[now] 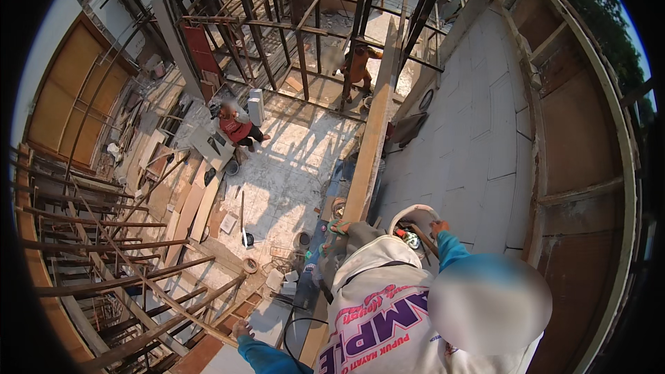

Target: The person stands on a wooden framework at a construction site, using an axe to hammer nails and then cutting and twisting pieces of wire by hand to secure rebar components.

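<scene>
At the lower right, my right hand (438, 227) is closed over the rim of a pale bucket (400, 216). Inside the bucket lie a brown wooden-looking piece (422, 237) and a small red and white thing (410, 239) that I cannot name. Low on the left, my left hand (242, 329) reaches out from a blue sleeve, fingers apart and nothing seen in them. It is nearest to the end of a long thin wooden pole (201, 322); whether they touch I cannot tell. A printed white garment covers my front.
A long narrow plank (367, 159) runs ahead beside a grey block wall (471, 145). Far below is a tiled floor (277, 180) with boards and tools. A person in red (234, 127) and one in orange (361, 73) stand there. Wooden framing (125, 277) fills the left.
</scene>
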Demonstrator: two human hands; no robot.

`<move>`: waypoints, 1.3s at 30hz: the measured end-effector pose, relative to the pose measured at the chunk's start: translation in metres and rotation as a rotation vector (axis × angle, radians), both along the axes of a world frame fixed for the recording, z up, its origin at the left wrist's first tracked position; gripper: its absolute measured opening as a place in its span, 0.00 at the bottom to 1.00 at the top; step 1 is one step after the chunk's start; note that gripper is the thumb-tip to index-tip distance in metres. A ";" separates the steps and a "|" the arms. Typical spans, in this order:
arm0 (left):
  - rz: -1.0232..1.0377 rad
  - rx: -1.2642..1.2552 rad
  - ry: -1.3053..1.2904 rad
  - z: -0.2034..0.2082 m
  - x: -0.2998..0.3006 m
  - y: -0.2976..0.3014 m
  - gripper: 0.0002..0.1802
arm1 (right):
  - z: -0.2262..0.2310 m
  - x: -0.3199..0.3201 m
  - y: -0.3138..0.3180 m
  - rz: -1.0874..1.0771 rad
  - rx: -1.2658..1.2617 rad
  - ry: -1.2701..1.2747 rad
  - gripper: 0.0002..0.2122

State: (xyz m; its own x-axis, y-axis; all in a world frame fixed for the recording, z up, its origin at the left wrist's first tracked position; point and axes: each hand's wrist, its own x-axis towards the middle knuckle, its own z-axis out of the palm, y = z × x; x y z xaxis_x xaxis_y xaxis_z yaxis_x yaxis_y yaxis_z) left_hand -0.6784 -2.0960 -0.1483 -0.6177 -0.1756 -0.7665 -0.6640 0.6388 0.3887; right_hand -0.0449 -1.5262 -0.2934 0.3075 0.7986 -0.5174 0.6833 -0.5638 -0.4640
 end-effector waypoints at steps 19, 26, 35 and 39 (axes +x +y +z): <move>-0.242 0.242 0.191 -0.006 -0.113 0.171 0.10 | 0.005 0.024 -0.063 -0.232 0.049 0.117 0.11; -0.401 -0.072 -0.065 -0.040 -0.090 0.167 0.13 | 0.006 0.010 -0.047 -0.344 -0.038 0.057 0.14; -0.335 -0.316 -0.175 -0.004 -0.087 0.281 0.11 | 0.015 0.004 -0.011 -0.576 -0.109 0.085 0.15; -0.412 -0.245 -0.102 0.035 -0.093 0.401 0.10 | -0.045 0.020 -0.005 -0.533 0.064 0.092 0.12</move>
State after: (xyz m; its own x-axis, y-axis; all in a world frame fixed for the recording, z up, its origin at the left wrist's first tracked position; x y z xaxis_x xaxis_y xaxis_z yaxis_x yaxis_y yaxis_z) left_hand -0.7716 -1.6953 -0.1129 -0.5977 -0.1156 -0.7933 -0.3638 0.9209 0.1399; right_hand -0.0245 -1.5309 -0.3379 0.6338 0.5752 -0.5171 0.2656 -0.7897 -0.5529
